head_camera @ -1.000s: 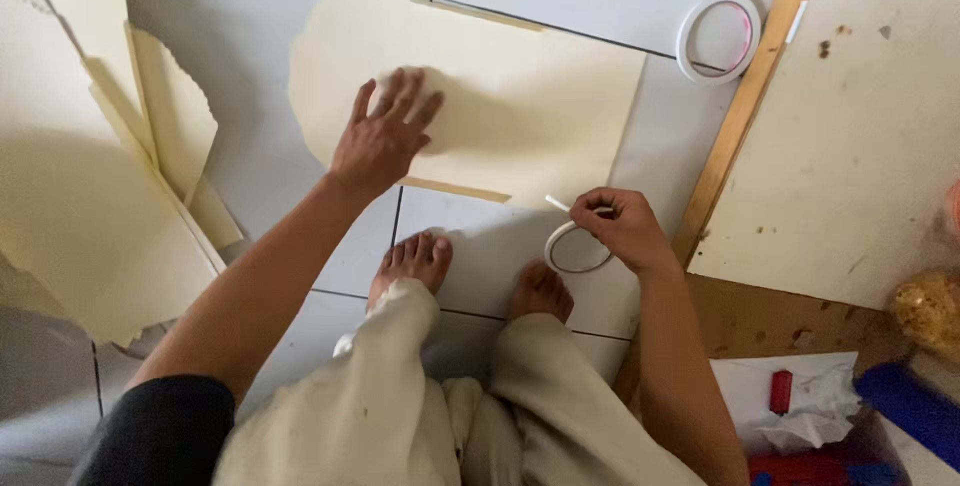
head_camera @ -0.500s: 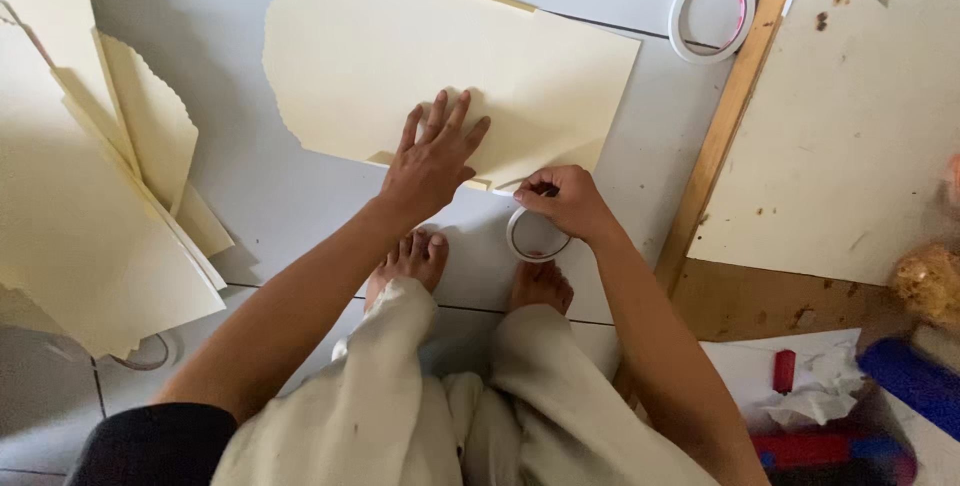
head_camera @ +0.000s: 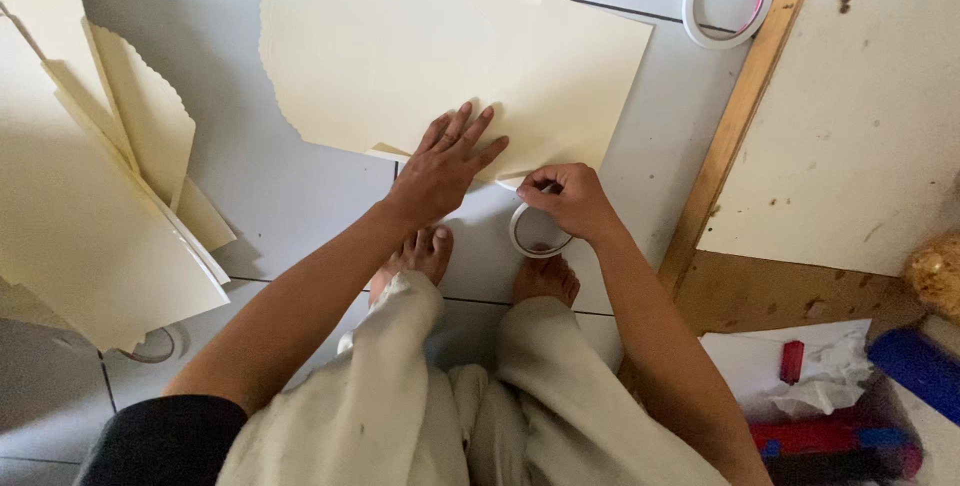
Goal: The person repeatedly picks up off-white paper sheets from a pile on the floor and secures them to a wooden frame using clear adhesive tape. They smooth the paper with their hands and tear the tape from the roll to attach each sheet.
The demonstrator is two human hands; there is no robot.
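A large cream paper sheet (head_camera: 420, 46) lies flat on the pale tiled floor, far of the bare feet. Its left edge is rounded and finely scalloped, its right edge straight; a second, narrower layer of the same cream paper shows along its near edge. A small roll of white tape (head_camera: 535, 233) lies on the floor just near of the sheet's near edge, right of centre, with its open ring facing up.
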